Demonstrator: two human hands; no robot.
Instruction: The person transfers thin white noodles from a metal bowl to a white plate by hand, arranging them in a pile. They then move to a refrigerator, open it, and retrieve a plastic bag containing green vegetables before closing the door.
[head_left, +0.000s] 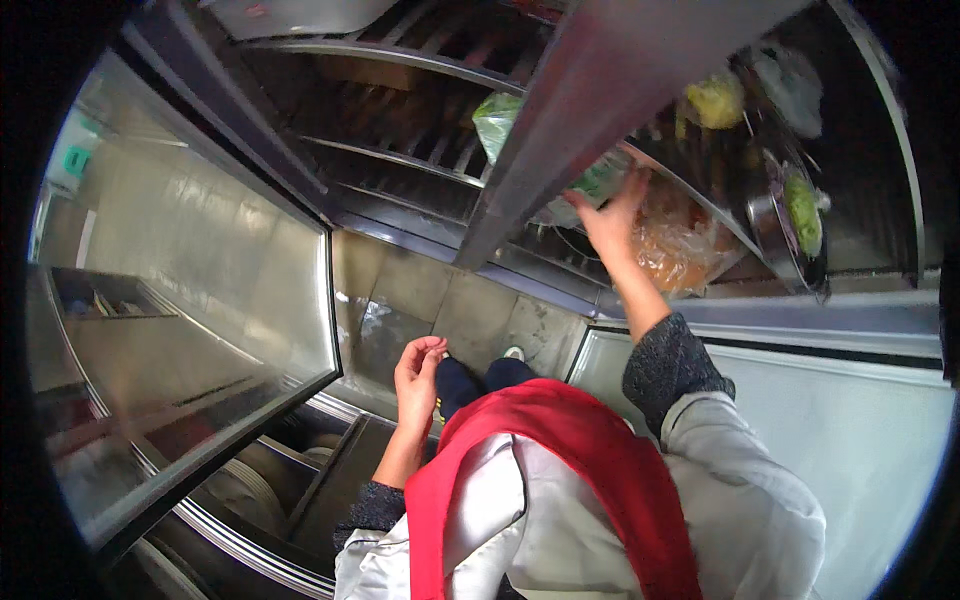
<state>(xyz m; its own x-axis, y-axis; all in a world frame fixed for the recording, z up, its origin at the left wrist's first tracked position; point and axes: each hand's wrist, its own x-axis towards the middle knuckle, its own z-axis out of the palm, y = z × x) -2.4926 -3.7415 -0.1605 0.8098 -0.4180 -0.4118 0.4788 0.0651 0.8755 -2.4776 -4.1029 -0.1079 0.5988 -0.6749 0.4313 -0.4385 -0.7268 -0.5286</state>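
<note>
My right hand (615, 225) reaches into the right compartment of an upright refrigerator, its thumb and fingers spread at a clear plastic bag with green contents (600, 180). Whether the fingers grip this bag cannot be made out. Close beside the wrist, a clear bag of orange-brown food (679, 244) lies on the shelf. My left hand (420, 375) hangs in front of my body over the floor, fingers loosely curled and nothing visible in it.
A metal centre post (540, 142) divides the compartments. Glass doors stand open at left (225, 225) and right (810, 420). Wire shelves (397, 161) hold a green-tinted bag (496, 124). Farther right are a yellow bag (716, 101) and a dish of green food (802, 214). Plates (244, 487) lie at lower left.
</note>
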